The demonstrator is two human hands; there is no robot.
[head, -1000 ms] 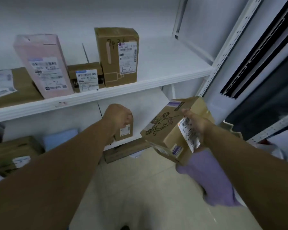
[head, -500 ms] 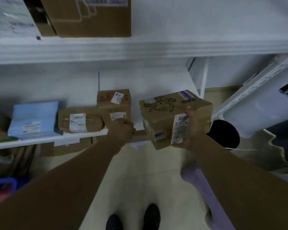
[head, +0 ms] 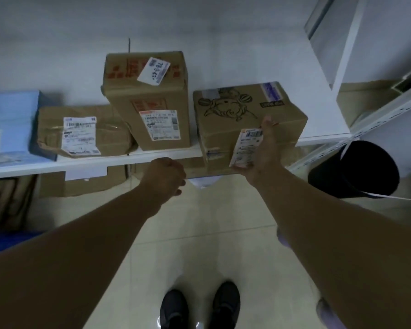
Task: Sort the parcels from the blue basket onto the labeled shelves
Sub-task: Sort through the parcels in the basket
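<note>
Right hand (head: 259,150) grips the cartoon-printed cardboard parcel (head: 244,122) by its near face, half on the white shelf (head: 323,129), just right of the upright parcel (head: 150,100); left hand (head: 164,175) hangs clenched, empty, below the edge.

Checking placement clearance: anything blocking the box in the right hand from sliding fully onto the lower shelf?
Nothing visible does. The cartoon-printed box in the right hand overhangs the lower shelf front edge; bare shelf lies behind and to its right. The tall upright box stands just beside it on the left.

White shelf (head: 152,159), four parcels (head: 150,100).
</note>
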